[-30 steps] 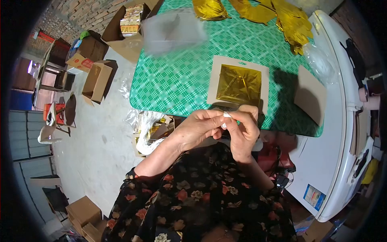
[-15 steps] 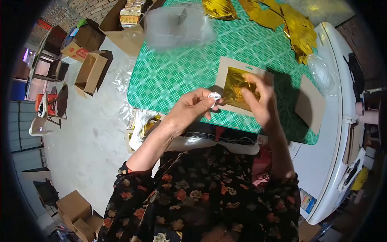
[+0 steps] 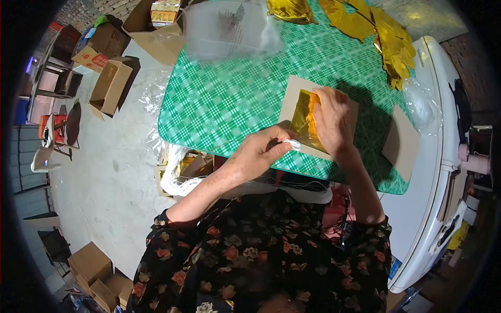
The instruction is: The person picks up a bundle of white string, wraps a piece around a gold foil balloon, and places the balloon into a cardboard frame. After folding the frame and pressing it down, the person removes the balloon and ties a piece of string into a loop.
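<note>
- Since 0.5 s ago: left hand (image 3: 259, 152) lower, nearer the edge of the green table (image 3: 224, 104); right hand (image 3: 331, 121) further onto the gold foil (image 3: 303, 121).
- Left hand: pinched tight on 1 small white bit (image 3: 295, 144), held at the fingertips, just beside the foil's near corner.
- Right hand: fingers bent down on the foil, pressing or pinching, hard to tell which.
- Foil lying on a cardboard sheet (image 3: 292, 94).
- Could go wrong, probably: white bit sticking to fingers or dropping; foil creasing or sliding under a hard push.
- Further off: clear bag (image 3: 229, 28), shiny gold heap (image 3: 389, 44).
</note>
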